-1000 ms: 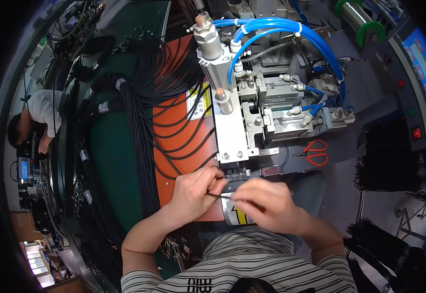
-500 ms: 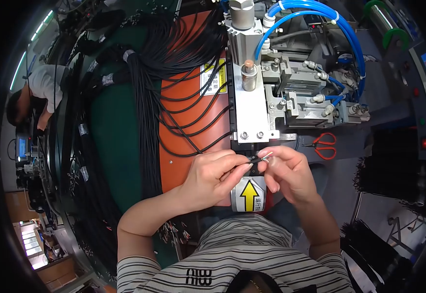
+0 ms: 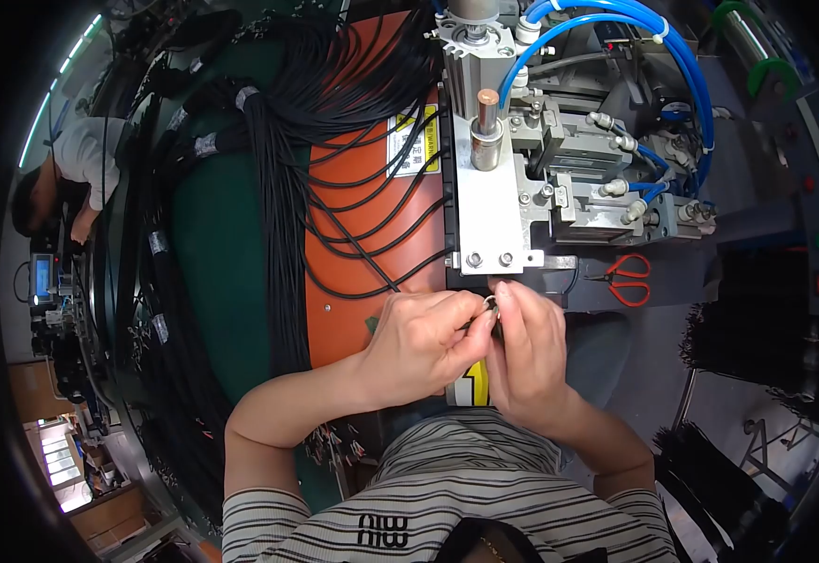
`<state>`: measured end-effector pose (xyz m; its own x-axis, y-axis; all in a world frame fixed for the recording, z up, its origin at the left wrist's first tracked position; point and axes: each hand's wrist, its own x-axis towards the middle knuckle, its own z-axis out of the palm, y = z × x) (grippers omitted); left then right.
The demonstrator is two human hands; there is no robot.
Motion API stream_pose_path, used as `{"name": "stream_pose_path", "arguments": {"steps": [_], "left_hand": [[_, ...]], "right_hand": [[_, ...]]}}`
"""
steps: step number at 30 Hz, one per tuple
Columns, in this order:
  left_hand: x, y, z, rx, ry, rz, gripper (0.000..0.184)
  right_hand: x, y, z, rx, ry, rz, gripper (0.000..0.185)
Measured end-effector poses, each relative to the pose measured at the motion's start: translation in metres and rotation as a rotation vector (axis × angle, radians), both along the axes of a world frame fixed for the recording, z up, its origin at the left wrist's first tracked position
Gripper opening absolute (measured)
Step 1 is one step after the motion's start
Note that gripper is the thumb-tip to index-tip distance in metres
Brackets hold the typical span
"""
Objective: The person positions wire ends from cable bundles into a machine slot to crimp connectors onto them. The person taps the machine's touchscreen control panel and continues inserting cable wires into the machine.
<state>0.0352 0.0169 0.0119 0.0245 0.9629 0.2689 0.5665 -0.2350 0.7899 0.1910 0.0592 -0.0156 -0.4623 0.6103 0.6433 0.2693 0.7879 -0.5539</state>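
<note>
My left hand (image 3: 428, 338) is closed, thumb and forefinger pinching the end of a black cable. Thin pale wires (image 3: 490, 301) stick out of the cable end between my two hands. From the other side my right hand (image 3: 531, 352) closes on these wires, its fingertips touching those of my left. Most of the cable end is hidden behind the fingers. Both hands are just in front of the machine's white metal plate (image 3: 486, 211), over a label with a yellow arrow (image 3: 472, 385) that they largely cover.
Many black cables (image 3: 283, 216) lie bundled over the orange board (image 3: 353, 324) and green surface to the left. Red-handled snips (image 3: 629, 281) rest right of the machine. Blue air hoses (image 3: 700, 94) curve above it. Another person (image 3: 91, 174) works at far left.
My right hand has moved left and closed on the wires, covering more of the arrow label. On the machine, the copper-coloured rod stands out further from its sleeve.
</note>
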Motion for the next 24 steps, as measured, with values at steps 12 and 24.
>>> {"name": "stream_pose_path", "arguments": {"steps": [12, 24], "left_hand": [[0.000, 0.004, 0.001, 0.156, 0.116, -0.043, 0.010], [0.001, 0.000, 0.001, 0.041, 0.064, -0.014, 0.008]], "right_hand": [[0.027, 0.032, -0.010, -1.420, 0.587, 0.600, 0.021], [0.020, 0.017, -0.012, -0.499, 0.253, 0.206, 0.029]]}}
